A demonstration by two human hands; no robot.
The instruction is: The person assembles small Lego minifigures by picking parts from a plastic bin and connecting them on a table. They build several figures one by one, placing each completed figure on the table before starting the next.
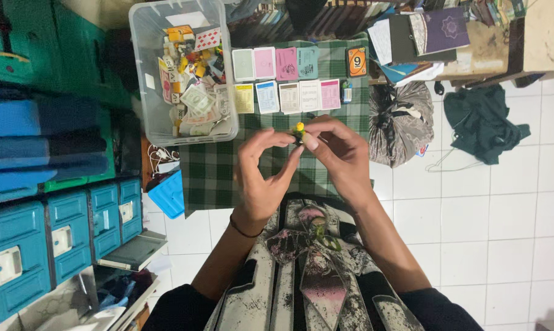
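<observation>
- Blue drawers (62,239) stand stacked at 8 o'clock, each with a pale square label on its front; green and blue cases fill the far left above them.
- A clear bin (147,92) sits at 11 o'clock on the green checked cloth (212,171), heaped with play money, cards and small yellow bits; a diamond playing card leans near its top rim.
- Just right of the bin, two rows of cards (287,79) lie flat: the top row green, pink, pink and teal, the lower row yellow, blue, white, white and pink.
- An orange card (356,61) with a big numeral lies at the right end of the top row.
- The left hand (261,175) is at centre, thumb and forefinger curled in a ring that pinches the small yellow piece (299,127).
- The right hand (338,153) meets it from 1 o'clock, its fingertips closed on the same piece, which is held just above the cloth, below the card rows.
- A grey tied sack (399,122) rests on the white tiles at 2 o'clock.
- A dark green garment (482,122) lies crumpled at 3 o'clock.
</observation>
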